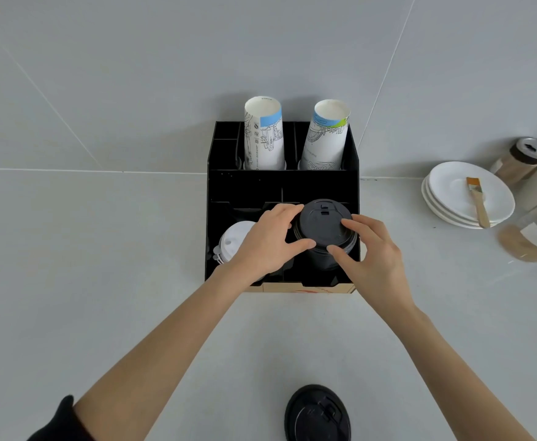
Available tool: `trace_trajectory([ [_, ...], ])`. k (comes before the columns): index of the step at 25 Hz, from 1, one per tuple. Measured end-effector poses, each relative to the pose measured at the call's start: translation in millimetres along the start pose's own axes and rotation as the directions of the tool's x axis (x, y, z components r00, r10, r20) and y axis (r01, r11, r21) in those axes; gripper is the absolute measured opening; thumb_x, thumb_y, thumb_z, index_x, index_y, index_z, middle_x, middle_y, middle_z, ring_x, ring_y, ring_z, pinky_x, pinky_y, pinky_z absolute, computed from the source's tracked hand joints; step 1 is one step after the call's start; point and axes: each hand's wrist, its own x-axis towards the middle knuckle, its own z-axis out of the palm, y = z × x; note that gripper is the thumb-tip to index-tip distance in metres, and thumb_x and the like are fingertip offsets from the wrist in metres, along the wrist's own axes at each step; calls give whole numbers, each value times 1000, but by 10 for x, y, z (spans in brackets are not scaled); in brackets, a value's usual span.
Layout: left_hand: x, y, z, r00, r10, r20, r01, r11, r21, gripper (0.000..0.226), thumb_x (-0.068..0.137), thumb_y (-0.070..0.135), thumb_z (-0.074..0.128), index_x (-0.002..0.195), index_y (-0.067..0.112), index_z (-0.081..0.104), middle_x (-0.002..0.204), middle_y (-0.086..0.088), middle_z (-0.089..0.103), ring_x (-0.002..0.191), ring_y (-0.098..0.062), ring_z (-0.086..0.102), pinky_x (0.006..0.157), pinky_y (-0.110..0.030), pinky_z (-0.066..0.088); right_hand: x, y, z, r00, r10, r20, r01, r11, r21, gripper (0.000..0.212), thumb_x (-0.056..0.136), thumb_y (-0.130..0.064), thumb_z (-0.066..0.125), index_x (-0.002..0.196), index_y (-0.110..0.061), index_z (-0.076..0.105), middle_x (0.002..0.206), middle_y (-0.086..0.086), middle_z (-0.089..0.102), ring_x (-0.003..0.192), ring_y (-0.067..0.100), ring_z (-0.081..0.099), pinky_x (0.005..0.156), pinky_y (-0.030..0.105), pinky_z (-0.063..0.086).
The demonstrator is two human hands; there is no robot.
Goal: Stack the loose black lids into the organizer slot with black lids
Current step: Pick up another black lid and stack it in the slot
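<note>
Your left hand (268, 240) and right hand (369, 253) both have their fingers (351, 222) spread and curled around the rim of the top black lid (322, 224), thumbs meeting at its near edge and fingertips reaching over the far sides, so the lid is pinched lightly between the two hands. Directly under your fingers sits the stack of black lids (324, 256) in the right front slot of the organizer (353, 154); the top lid lies flat, face up, with its sip tab pointing away from you and the stack's long axis running straight up out of the slot. The risk, as I judge it, is pressing unevenly: if one thumb pushes harder, the lid could seat tilted and the column could lean against the slot wall or spill forward. Your left wrist also crosses just above the white lids (233, 240) in the slot to its left, so a careless pull-back might drag those out. Nearer to you than both hands, a loose black lid (318, 415) waits on the surface (101, 249), well apart from the organizer. Beyond your fingertips stand two paper cups (264, 135).
</note>
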Motion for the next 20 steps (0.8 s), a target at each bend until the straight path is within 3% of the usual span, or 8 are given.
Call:
trace_trajectory([
  [8,191,-78,174,996,-21,91,22,1000,-5,65,83,31,57,137,17,25,144,-5,34,126,-28,37,106,-41,31,103,175,55,996,92,15,-92,995,-43,44,78,-19,66,118,-11,51,130,4,46,120,18,43,87,10,27],
  [20,181,-188,230,992,-1,128,6,999,-37,63,86,28,53,138,21,19,148,-2,28,126,-29,36,106,-46,34,67,244,143,997,72,-7,-72,995,-69,43,76,-19,67,115,-11,51,123,8,46,116,24,45,89,26,36],
])
